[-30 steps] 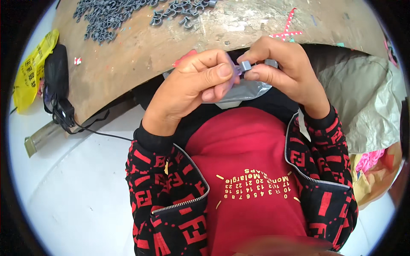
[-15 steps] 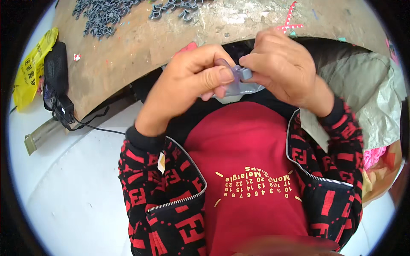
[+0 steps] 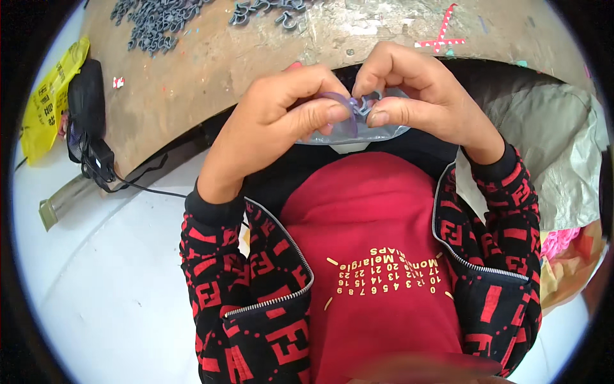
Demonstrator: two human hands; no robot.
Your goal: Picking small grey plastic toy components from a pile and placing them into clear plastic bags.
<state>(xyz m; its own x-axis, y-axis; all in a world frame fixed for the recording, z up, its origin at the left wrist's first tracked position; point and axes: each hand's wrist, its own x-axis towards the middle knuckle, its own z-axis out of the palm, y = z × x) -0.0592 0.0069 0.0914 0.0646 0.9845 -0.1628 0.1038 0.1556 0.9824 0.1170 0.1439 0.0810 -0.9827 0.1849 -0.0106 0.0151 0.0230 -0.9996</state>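
Between thumb and fingers, my left hand (image 3: 272, 121) pinches a curved translucent purple plastic piece (image 3: 353, 121). My right hand (image 3: 438, 99) grips a small grey-blue plastic clip (image 3: 366, 105) between thumb and forefinger. The clip meets the purple piece where my two hands come together, over my lap at the table's near edge; whether the two are locked together I cannot tell. Below them lies a shiny pale plastic sheet or bag (image 3: 384, 136). A bit of something pink shows behind my left hand, mostly hidden.
Similar grey clips lie in a heap (image 3: 157, 29) and a smaller group (image 3: 265, 9) on the worn wooden table (image 3: 211, 70). Red-and-white tape (image 3: 441, 41) forms a cross. At left hang a yellow bag (image 3: 51, 105) and a black pouch with a cable (image 3: 147, 191); a grey sack (image 3: 543, 147) is at right.
The fingers of my right hand have shifted on the clip, its thumb now lower and more of the clip showing. My left hand keeps the purple piece nearly in place.
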